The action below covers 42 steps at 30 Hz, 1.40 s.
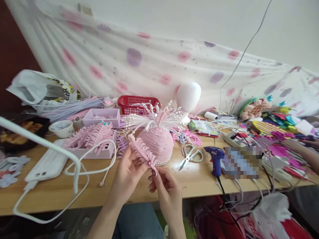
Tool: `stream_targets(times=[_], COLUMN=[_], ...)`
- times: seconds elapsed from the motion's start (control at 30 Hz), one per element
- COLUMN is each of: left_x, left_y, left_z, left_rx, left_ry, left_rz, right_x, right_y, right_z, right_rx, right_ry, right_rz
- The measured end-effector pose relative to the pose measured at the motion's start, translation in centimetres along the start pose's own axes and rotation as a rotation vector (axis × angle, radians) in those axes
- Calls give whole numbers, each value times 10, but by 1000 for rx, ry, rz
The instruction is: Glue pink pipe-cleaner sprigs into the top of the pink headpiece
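Between my hands is a pink feather-shaped piece (142,149) with curled fringes along a central stem, apparently of pipe cleaner. My left hand (130,174) grips it along its lower part, and my right hand (166,189) pinches the stem's bottom end. Just behind stands a pink dome-shaped headpiece (161,141), wound in pink strands, with a row of pearls at its base and white, pearl-tipped sprays on top. Similar pink feather pieces (93,136) lie heaped in a lilac box (108,152) to the left.
Scissors (189,156) and a blue glue gun (215,159) lie right of the headpiece. A white foam head (188,96) and red basket (138,103) stand behind. On the left are a power bank (47,164) with looping cable and a white bowl (61,128). Another person's arm (302,149) reaches in at right.
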State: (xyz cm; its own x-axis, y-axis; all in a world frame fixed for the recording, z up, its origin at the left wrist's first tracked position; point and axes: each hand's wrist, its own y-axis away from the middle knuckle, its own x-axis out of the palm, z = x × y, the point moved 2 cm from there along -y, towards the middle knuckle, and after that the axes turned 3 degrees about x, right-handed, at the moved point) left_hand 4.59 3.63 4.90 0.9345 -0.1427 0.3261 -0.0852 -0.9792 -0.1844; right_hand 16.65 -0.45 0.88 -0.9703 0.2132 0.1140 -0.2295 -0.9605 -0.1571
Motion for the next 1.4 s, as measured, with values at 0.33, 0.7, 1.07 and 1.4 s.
stream_targets(times=[0.33, 0.7, 1.07, 1.4], left_x=[-4, -4, 9, 26], left_y=[-3, 1, 11, 8], left_z=[3, 0, -7, 6], left_rx=[-18, 18, 40, 99], left_ry=[-321, -260, -288, -234], left_rz=[10, 3, -15, 42], right_x=[-8, -4, 6, -4], right_y=[-4, -2, 7, 3], right_z=[-2, 3, 5, -2], right_rx=[68, 60, 84, -40], right_ry=[-83, -97, -120, -49], right_rz=[17, -10, -234, -380])
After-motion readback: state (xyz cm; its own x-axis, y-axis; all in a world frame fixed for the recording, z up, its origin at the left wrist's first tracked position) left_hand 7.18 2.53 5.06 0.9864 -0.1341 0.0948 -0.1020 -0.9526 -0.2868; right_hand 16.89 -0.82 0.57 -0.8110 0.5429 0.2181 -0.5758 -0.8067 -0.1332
